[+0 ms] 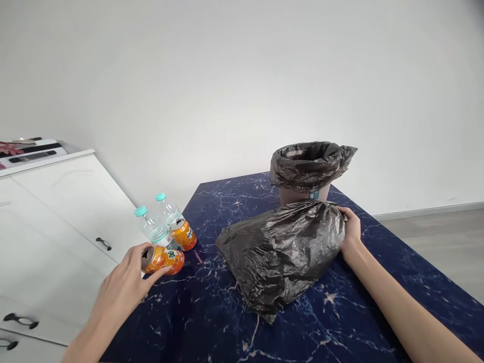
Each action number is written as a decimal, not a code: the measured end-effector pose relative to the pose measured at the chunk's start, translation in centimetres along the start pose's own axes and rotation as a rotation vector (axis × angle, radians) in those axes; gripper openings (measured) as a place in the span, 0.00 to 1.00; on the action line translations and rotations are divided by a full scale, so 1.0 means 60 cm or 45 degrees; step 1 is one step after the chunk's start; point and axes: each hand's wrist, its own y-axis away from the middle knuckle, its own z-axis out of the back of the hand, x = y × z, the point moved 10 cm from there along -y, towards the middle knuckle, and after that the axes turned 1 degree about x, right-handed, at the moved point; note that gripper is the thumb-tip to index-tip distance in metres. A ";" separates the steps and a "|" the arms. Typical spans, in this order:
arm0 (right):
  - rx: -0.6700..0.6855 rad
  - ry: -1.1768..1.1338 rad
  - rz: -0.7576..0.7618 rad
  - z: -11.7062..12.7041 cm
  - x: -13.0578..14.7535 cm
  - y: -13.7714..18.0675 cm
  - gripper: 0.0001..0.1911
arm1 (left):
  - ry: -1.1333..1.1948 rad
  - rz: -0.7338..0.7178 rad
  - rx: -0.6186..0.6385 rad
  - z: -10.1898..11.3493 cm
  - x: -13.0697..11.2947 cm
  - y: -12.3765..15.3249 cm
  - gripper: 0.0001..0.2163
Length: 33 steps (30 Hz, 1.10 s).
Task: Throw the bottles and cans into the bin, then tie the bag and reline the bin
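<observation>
My left hand [130, 275] grips an orange drink can [166, 260], tilted with its opened top toward the left. Just behind it a second orange can [184, 235] stands on the table. Two clear plastic bottles with turquoise caps, a nearer bottle [152, 227] and a farther bottle [167, 207], stand close to the cans. My right hand [351, 232] is closed on the upper right edge of a black plastic bag [283, 257], which lies crumpled on the table. Some of the right hand's fingers are hidden behind the bag.
Behind the bag stands a bin [285, 195] lined with a black bag [295, 171] folded over its rim. The table [223, 201] has a dark blue marble-patterned top. To the left is a white cabinet [71, 217] with dark handles. A pale wall [234, 85] closes off the back.
</observation>
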 end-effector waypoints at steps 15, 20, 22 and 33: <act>-0.010 0.041 -0.022 0.005 -0.004 0.001 0.16 | -0.193 -0.034 0.111 -0.022 -0.032 -0.044 0.26; -0.038 0.074 -0.034 0.007 -0.004 0.003 0.16 | -0.107 0.021 0.159 -0.033 -0.021 -0.045 0.26; -0.050 0.102 -0.040 0.008 -0.004 0.005 0.16 | -0.087 0.017 0.130 -0.034 -0.020 -0.046 0.26; -0.046 0.505 -0.052 -0.003 -0.013 0.044 0.15 | 0.579 -0.166 -0.060 -0.024 -0.135 0.043 0.21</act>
